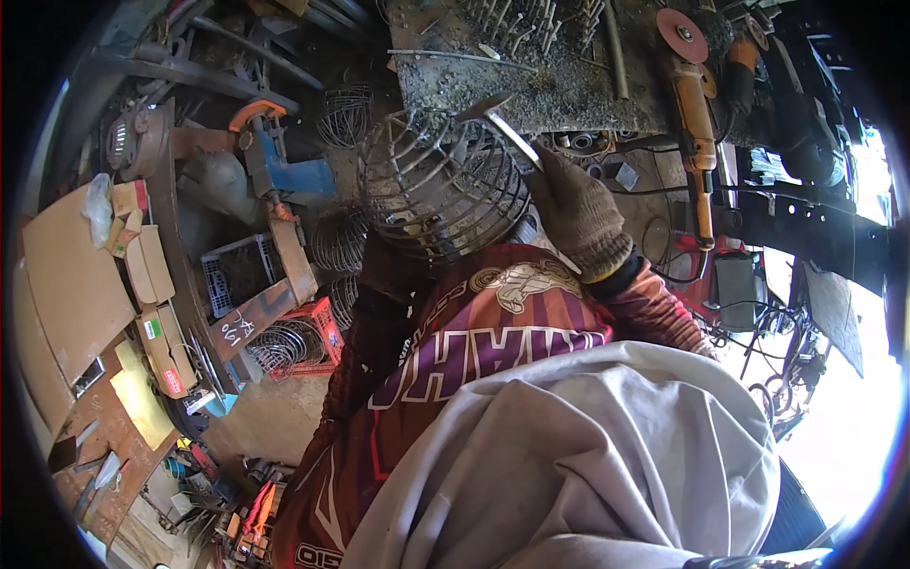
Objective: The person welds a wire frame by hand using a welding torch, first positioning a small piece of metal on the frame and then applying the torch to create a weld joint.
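Note:
A round cage (441, 194) of bent metal rods tilts in front of my body, its far rim at the edge of the grimy work surface. My right hand (580, 211), in a brown knitted glove, is closed round the handle of a hammer (510, 133). The hammer's head is over the cage's upper right side. Against the cage's lower left side is my left hand (391, 269), dark and in deep shadow. Its fingers cannot be made out.
Bolt-like metal pegs (531, 21) stand on the work surface (445, 90). An angle grinder (697, 142) hangs at the right. Wire cages (339, 242) lie below left, near a red crate (327, 334) and a blue metal tool (289, 171). Cardboard (76, 284) covers the left bench.

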A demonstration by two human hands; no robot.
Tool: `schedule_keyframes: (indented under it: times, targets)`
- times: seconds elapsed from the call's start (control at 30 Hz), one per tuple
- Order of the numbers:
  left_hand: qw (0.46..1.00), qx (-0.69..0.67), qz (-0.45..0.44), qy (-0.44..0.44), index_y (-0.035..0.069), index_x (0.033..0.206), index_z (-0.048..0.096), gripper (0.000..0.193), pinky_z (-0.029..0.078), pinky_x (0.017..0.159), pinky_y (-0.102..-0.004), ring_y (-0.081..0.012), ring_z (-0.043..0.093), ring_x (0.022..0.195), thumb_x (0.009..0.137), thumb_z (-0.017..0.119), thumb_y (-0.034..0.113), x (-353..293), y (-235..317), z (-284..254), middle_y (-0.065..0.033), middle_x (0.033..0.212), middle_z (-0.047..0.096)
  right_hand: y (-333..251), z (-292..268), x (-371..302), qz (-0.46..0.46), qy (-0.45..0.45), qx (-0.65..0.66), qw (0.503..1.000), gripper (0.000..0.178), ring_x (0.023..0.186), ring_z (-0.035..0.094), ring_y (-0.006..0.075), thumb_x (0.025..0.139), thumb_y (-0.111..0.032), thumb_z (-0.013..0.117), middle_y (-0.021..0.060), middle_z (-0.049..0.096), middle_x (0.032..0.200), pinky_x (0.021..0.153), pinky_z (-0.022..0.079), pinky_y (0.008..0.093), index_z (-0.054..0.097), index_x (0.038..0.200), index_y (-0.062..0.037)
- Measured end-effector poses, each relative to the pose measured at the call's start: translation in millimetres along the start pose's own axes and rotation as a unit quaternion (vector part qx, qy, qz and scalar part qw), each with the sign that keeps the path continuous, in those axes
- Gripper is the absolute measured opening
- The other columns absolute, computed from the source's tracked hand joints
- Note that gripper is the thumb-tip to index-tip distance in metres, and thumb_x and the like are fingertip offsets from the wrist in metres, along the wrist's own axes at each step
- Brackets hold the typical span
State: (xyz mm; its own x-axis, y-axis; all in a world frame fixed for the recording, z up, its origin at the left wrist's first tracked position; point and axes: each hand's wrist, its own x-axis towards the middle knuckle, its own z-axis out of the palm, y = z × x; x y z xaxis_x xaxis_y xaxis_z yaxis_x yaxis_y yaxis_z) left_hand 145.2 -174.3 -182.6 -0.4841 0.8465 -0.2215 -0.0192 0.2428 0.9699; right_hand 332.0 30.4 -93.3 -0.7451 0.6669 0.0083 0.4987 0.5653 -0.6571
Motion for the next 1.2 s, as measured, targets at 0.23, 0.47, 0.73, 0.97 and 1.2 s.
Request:
schedule_keyframes:
  times: [0.23, 0.47, 0.73, 0.97, 1.2]
  targets:
    - [1.000, 0.002, -0.006, -0.001, 0.005, 0.130, 0.056, 0.041, 0.049, 0.101, -0.0473, -0.0301, 0.060, 0.117, 0.101, 0.047, 0.032, -4, 1, 1, -0.0136, 0.128, 0.063, 3, 1, -1, -0.043, -0.025, -0.008, 0.999, 0.040, 0.104, 0.067, 0.0395, 0.099, -0.020, 0.060, 0.0239, 0.067, 0.111, 0.084, 0.054, 0.0428, 0.054, 0.135, -0.0028]
    - [1.000, 0.006, -0.004, -0.005, 0.004, 0.131, 0.055, 0.042, 0.049, 0.101, -0.0476, -0.0300, 0.060, 0.118, 0.102, 0.047, 0.033, 0, 0, 4, -0.0138, 0.130, 0.063, 8, 9, -3, -0.037, 0.007, 0.009, 0.999, 0.040, 0.094, 0.069, 0.0377, 0.098, -0.018, 0.059, 0.0207, 0.069, 0.103, 0.078, 0.054, 0.0409, 0.055, 0.135, -0.0029]
    - [0.699, -0.691, -0.054, -0.176, 0.006, 0.133, 0.054, 0.044, 0.049, 0.103, -0.0470, -0.0313, 0.059, 0.119, 0.104, 0.043, 0.038, 0, -25, 7, -0.0144, 0.134, 0.060, 3, 4, 8, -0.039, -0.022, -0.045, 0.998, 0.040, 0.090, 0.069, 0.0383, 0.097, -0.018, 0.059, 0.0199, 0.068, 0.100, 0.074, 0.055, 0.0443, 0.055, 0.133, -0.0021]
    - [0.622, -0.762, -0.021, -0.179, 0.007, 0.138, 0.047, 0.044, 0.045, 0.108, -0.0442, -0.0301, 0.055, 0.125, 0.106, 0.039, 0.035, 4, -34, 6, -0.0130, 0.137, 0.057, 4, 3, 15, -0.077, -0.022, -0.073, 0.994, 0.040, 0.097, 0.068, 0.0384, 0.096, -0.020, 0.062, 0.0208, 0.068, 0.105, 0.078, 0.055, 0.0445, 0.057, 0.133, -0.0063]
    - [0.872, -0.485, -0.061, -0.005, 0.006, 0.143, 0.041, 0.046, 0.044, 0.110, -0.0444, -0.0291, 0.055, 0.125, 0.106, 0.038, 0.033, 4, -18, 11, -0.0130, 0.140, 0.055, -6, -17, 7, -0.064, 0.040, 0.026, 0.997, 0.041, 0.095, 0.071, 0.0345, 0.098, -0.021, 0.061, 0.0203, 0.070, 0.103, 0.081, 0.055, 0.0404, 0.056, 0.135, -0.0010]
